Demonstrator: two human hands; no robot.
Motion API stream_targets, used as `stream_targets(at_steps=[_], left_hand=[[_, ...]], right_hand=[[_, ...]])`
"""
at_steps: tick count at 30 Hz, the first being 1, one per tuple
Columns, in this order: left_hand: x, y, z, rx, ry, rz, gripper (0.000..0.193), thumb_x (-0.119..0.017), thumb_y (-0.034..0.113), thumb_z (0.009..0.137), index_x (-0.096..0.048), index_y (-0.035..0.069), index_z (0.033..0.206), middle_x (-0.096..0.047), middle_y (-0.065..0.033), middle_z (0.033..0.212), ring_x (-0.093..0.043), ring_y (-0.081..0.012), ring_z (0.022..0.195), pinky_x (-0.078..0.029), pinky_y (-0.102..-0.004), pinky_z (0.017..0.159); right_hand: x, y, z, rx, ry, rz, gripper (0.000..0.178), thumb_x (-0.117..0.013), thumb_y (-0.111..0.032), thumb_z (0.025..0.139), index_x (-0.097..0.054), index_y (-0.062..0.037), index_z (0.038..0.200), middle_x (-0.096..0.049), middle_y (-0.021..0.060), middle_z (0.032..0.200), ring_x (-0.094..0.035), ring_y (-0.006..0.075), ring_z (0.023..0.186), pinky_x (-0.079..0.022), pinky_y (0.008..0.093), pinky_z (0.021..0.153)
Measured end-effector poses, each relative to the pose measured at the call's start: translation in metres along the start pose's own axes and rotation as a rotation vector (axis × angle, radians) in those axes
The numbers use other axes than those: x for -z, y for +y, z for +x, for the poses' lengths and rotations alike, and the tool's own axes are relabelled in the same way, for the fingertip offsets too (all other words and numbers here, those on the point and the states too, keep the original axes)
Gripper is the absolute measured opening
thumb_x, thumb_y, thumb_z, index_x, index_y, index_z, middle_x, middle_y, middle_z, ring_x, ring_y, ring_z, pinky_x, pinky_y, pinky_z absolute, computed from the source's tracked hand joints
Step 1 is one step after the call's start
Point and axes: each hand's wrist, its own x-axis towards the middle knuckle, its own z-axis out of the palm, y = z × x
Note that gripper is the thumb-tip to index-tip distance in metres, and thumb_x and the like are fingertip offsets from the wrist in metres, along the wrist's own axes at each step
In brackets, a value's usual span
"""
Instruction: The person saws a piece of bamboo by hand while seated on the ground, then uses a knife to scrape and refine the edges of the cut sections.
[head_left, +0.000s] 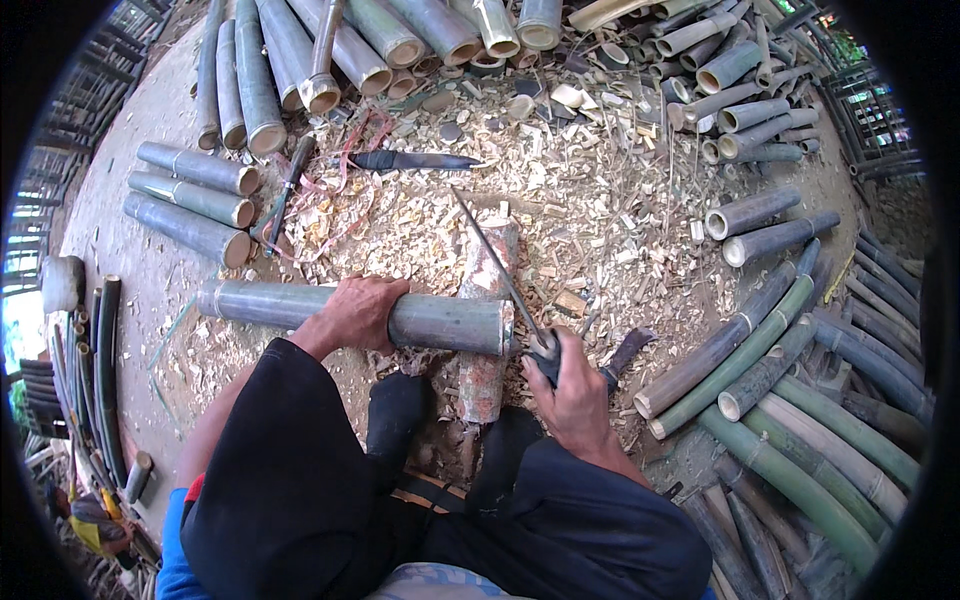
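Observation:
A thick grey-green bamboo tube (445, 322) lies crosswise in front of me over a short, rough log (482, 398). Wrapped around the tube near its middle is my left hand (368, 310). My right hand (578, 395) grips the dark handle of a long, narrow-bladed tool (495, 255), just beside the tube's right end. The blade slants up and to the left, past that end; seen nearly edge-on, it could be a knife or a saw. Beyond the log lies a dark-bladed knife (415, 161) on the shavings.
Wood chips (620, 215) cover the ground ahead. Cut bamboo tubes (195, 200) lie at left, with more bamboo (440, 35) at the far side. Long poles (800, 470) crowd the right. A dark curved object (630, 352) lies beyond my right hand. Another person (95, 525) is at lower left.

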Motion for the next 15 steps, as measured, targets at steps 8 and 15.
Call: stream_targets(at_steps=[8,15], left_hand=[[-0.012,0.007,-0.001,-0.033,0.199,0.007,0.070,-0.094,0.030,0.057,-0.060,0.011,0.116,-0.070,-0.0115,0.107,-0.068,-0.0349,0.112,-0.049,-0.0504,0.099],[-0.016,0.008,-0.001,-0.037,0.196,-0.002,0.068,-0.094,0.030,0.059,-0.060,0.010,0.113,-0.068,-0.0116,0.106,-0.068,-0.0340,0.110,-0.049,-0.0483,0.099]], right_hand=[[-0.012,0.024,-0.002,-0.143,-0.165,-0.131,0.034,-0.072,-0.010,0.098,-0.049,0.0025,0.119,-0.067,0.0289,0.094,-0.070,0.0493,0.078,-0.058,0.0531,0.063],[-0.011,0.016,-0.007,0.053,0.028,-0.028,0.033,-0.071,-0.016,0.102,-0.050,0.0026,0.120,-0.069,0.0237,0.090,-0.075,0.0372,0.074,-0.059,0.0453,0.060]])
